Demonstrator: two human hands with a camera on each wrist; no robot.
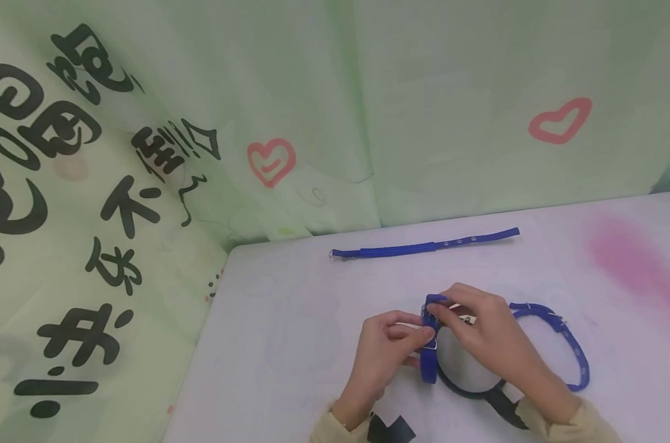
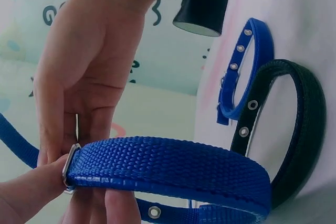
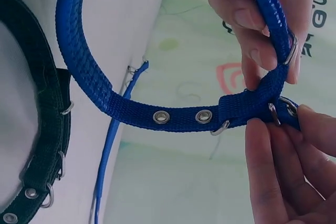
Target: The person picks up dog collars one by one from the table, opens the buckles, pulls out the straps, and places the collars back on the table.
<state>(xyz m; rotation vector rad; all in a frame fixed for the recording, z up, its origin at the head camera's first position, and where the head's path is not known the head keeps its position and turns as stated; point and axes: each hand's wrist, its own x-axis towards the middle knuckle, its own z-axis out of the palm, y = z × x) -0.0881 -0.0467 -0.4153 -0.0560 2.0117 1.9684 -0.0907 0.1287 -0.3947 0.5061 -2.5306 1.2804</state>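
Observation:
A blue webbing collar (image 1: 429, 368) with metal eyelets and a buckle is held up between both hands, closed into a loop. My left hand (image 1: 387, 347) grips its side near the metal fittings. Thumb and fingers of my right hand (image 1: 492, 326) pinch it at the top, by the buckle. The right wrist view shows two eyelets on the collar's strap (image 3: 181, 118) and fingertips at the buckle end. In the left wrist view, its broad padded band (image 2: 168, 163) faces the camera.
Behind the hands, a dark green collar (image 2: 310, 145) lies looped on the table. Another blue collar (image 1: 581, 357) lies looped to the right, and a third blue one (image 1: 406, 250) is stretched out near the back edge. A printed curtain (image 1: 451, 123) hangs behind the table.

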